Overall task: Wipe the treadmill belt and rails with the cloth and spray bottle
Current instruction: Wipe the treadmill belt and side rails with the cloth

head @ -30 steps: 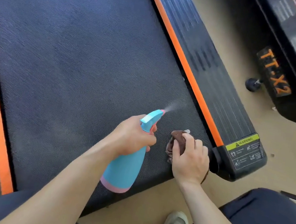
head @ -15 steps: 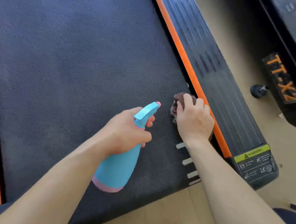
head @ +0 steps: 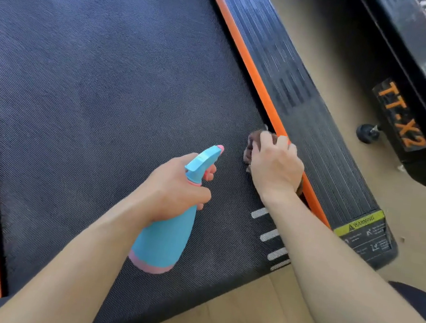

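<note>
On belt [head: 106, 90], right hand [head: 274, 167] around cloth [head: 251, 140]

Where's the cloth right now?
Head view: the right hand grips the brown cloth at the right edge of the treadmill belt, beside the orange strip, right of the spray bottle.

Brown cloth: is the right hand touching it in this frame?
Touching. The head view shows the right hand with its fingers curled over the brown cloth, which bunches out from under them on the belt beside the orange strip.
</note>
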Available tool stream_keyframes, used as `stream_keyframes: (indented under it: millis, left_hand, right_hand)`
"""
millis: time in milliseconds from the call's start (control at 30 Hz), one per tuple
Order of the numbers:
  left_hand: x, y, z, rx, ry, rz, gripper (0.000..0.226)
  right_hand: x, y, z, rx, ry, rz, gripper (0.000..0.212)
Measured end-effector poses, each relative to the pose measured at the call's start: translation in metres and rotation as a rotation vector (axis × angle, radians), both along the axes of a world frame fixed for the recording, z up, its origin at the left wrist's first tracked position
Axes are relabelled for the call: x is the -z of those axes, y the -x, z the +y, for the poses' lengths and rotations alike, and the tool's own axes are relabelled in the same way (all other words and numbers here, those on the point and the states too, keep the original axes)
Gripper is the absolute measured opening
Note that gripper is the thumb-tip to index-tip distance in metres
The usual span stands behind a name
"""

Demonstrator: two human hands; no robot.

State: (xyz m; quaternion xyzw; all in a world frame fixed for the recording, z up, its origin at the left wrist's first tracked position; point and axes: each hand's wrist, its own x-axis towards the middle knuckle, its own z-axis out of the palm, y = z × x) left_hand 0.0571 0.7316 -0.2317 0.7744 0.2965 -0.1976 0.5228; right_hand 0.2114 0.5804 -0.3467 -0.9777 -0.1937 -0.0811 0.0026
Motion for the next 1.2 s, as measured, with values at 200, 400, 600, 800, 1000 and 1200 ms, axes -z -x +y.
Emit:
stream_keyframes:
  millis: [200, 400, 600, 800, 1000, 1200]
  left_hand:
    - [0.006, -0.003, -0.001, 0.032, 0.001, 0.041, 0.038]
    - [0.006, 0.000, 0.002, 0.021, -0.042, 0.041, 0.043]
    - [0.003, 0.002, -0.002, 0.011, -0.049, 0.022, 0.044]
    - [0.001, -0.002, 0.000, -0.011, -0.053, 0.001, 0.037]
    - [0.002, 0.001, 0.003, -0.080, -0.044, -0.040, 0.034]
    - [-0.012, 0.029, -0.024, -0.132, -0.059, 0.007, 0.047]
  right_hand:
    - [0.003, 0.052, -0.055, -0.183, -0.031, 0.028, 0.023]
    - [0.012, -0.028, 0.026, -0.141, -0.068, -0.024, 0.025]
    - [0.007, 0.043, -0.014, -0.217, -0.165, 0.032, 0.027]
    - [0.010, 0.063, -0.030, -0.411, -0.173, 0.097, 0.027]
    - [0.019, 0.011, 0.054, -0.226, -0.201, 0.115, 0.028]
    - [0.011, 0.036, 0.024, -0.219, -0.207, 0.173, 0.034]
